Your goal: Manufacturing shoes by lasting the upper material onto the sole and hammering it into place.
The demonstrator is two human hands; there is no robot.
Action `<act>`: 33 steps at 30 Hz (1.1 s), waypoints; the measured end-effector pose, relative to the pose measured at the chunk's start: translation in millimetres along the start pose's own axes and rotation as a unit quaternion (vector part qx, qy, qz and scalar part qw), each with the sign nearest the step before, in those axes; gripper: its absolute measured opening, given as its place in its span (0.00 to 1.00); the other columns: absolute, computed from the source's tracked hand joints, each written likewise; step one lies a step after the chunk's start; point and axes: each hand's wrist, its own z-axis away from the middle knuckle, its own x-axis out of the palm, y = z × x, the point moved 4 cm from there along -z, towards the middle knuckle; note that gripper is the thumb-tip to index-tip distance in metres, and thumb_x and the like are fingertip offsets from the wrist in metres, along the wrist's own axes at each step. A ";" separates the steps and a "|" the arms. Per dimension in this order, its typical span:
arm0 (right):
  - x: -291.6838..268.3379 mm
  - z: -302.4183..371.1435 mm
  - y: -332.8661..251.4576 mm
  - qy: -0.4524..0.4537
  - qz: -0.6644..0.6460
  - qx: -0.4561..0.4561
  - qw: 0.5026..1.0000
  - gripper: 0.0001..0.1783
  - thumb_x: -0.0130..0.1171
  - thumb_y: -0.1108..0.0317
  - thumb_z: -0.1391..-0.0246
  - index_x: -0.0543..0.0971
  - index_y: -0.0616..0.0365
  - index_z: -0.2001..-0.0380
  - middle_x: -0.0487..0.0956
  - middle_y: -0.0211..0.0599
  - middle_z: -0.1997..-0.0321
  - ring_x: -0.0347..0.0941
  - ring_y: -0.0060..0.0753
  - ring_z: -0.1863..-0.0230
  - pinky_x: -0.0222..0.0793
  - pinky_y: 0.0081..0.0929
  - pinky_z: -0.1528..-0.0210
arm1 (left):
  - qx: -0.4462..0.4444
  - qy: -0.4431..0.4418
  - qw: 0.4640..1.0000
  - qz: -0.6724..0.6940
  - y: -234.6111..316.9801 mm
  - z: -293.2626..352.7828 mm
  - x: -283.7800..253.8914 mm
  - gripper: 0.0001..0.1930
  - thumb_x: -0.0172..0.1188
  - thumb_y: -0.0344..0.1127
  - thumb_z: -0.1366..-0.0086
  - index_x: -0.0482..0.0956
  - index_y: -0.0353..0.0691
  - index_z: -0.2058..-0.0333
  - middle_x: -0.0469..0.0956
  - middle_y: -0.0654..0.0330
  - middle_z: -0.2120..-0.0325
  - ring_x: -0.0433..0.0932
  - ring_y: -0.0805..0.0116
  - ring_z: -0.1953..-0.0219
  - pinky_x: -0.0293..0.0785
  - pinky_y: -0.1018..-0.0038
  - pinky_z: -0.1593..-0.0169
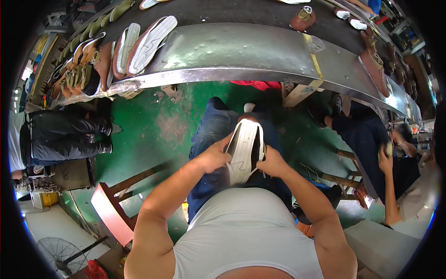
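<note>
Over my lap I hold a shoe (244, 148) with its white sole facing up. A reddish-brown edge of its upper shows at the far end, and dark strips show along both sides of the sole. My left hand (216, 155) grips the left edge, its thumb at the sole. On the opposite edge my right hand (273, 162) is closed around the shoe's side. The fingers under the shoe are hidden.
A metal-edged bench (232, 46) runs across the front, with white-soled shoes (149, 46) at left and a brown shoe (373, 69) at right. A wooden stool (111, 211) stands left. A co-worker (371, 144) sits right; another person's dark-trousered legs (69, 135) are left.
</note>
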 end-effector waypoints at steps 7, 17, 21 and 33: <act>-63.8 46.1 -24.5 -0.050 0.069 0.109 0.990 0.15 0.58 0.61 0.41 0.74 0.65 0.61 0.81 0.41 0.71 0.80 0.37 0.72 0.75 0.32 0.64 | -0.024 0.011 1.000 -0.017 -64.6 -23.3 11.0 0.47 0.54 0.22 0.47 0.44 0.35 0.28 0.67 0.49 0.38 0.66 0.61 0.36 0.59 0.71 0.33; -50.2 20.9 -83.7 -0.128 0.406 -0.141 0.894 0.14 0.57 0.69 0.44 0.76 0.68 0.58 0.81 0.53 0.71 0.79 0.58 0.66 0.74 0.47 0.61 | 0.024 -0.025 0.999 -0.005 -52.8 -14.0 31.3 0.49 0.54 0.26 0.42 0.33 0.36 0.27 0.50 0.51 0.29 0.53 0.63 0.28 0.47 0.69 0.28; -45.4 9.5 -89.0 -0.272 0.386 -0.077 0.878 0.12 0.58 0.66 0.45 0.77 0.67 0.65 0.81 0.55 0.70 0.78 0.59 0.67 0.73 0.48 0.61 | -0.090 0.057 0.939 0.329 -35.4 -15.7 43.8 0.35 0.44 0.48 0.27 0.45 0.40 0.28 0.59 0.55 0.32 0.62 0.63 0.33 0.57 0.66 0.32; -37.2 -0.3 -53.0 -0.084 0.314 -0.131 0.937 0.15 0.59 0.66 0.44 0.72 0.66 0.59 0.78 0.54 0.57 0.76 0.59 0.55 0.72 0.49 0.55 | 0.058 0.333 0.914 -0.226 -65.1 -39.8 14.3 0.24 0.38 0.44 0.24 0.72 0.32 0.42 0.78 0.36 0.54 0.76 0.37 0.50 0.73 0.58 0.46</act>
